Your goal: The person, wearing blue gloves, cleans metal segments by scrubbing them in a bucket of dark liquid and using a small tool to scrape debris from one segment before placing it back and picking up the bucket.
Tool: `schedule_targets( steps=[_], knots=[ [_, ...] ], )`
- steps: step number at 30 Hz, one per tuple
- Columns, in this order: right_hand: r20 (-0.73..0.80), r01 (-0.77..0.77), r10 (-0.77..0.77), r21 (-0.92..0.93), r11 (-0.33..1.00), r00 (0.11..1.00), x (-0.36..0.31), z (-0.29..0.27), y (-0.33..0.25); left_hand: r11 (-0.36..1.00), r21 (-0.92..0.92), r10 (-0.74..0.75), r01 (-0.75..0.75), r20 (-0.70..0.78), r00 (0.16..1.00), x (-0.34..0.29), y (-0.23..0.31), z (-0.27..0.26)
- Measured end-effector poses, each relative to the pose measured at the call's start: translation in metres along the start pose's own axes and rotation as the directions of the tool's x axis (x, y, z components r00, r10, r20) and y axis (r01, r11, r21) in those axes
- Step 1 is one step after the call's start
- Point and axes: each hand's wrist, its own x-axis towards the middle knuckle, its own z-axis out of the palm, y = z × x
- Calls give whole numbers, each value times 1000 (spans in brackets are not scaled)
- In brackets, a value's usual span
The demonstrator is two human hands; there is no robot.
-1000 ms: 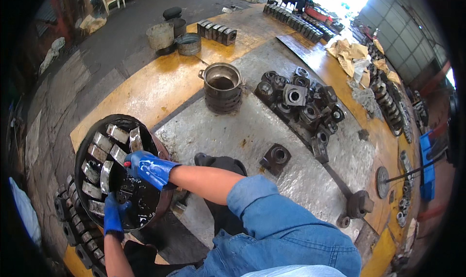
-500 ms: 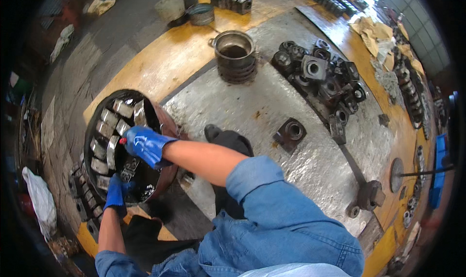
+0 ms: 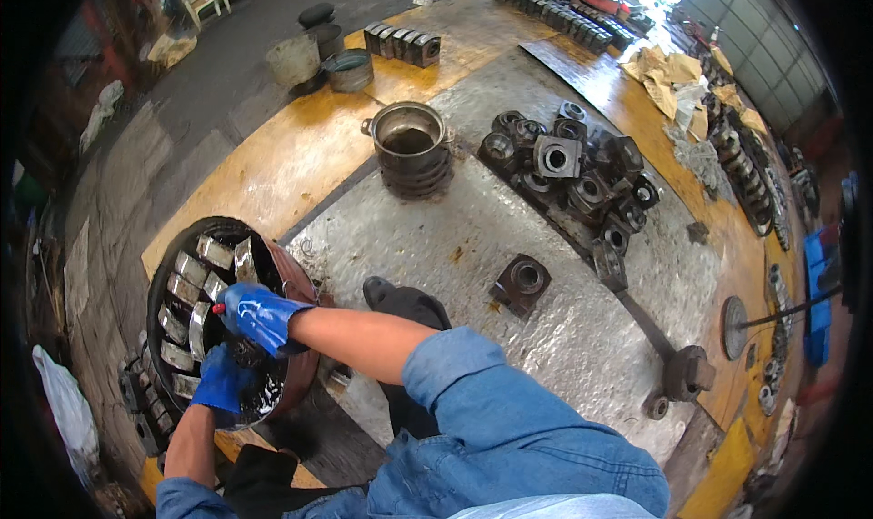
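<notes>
Both my hands wear blue gloves and reach into a round, dark-rimmed tub [image 3: 298, 287] with a reddish outer wall. My right hand [image 3: 259, 314] is closed around something mostly hidden, of which only a small red end [image 3: 218, 309] sticks out. Lower in the tub, my left hand [image 3: 221, 380] has its fingers curled against a dark metal part [image 3: 244, 351] that is largely covered by the gloves. Several wet, blocky metal parts [image 3: 189, 267] line the tub's far and left sides. Shiny dark liquid [image 3: 270, 394] shows beside my left hand.
A metal pot [image 3: 409, 155] stands on rings beyond the tub. One bearing housing [image 3: 523, 284] lies on the steel plate [image 3: 436, 237]; a heap of similar housings [image 3: 582, 169] is at the right. Farther off are buckets [image 3: 350, 70] and a row of blocks [image 3: 402, 44].
The head view has shifted, so the scene sits lower and leftward. My left hand has moved farther into the tub, closer to my right hand, covering the dark part seen between them before.
</notes>
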Motion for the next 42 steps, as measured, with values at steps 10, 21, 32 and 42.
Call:
schedule_targets(
  steps=[10,21,32,42],
  knots=[
    [-70,111,-101,156,982,992,-14,8,19,982,-184,-49,41,-40,998,6,-46,26],
    [27,70,-72,67,995,997,13,72,81,878,-478,-130,-2,-242,962,-34,-73,55],
    [81,-222,212,147,964,974,17,77,10,469,-881,-398,-67,-279,874,-17,-157,185],
    [-71,-71,135,571,818,988,-14,87,-65,754,-656,-303,39,-295,906,-57,-95,89]
  ],
)
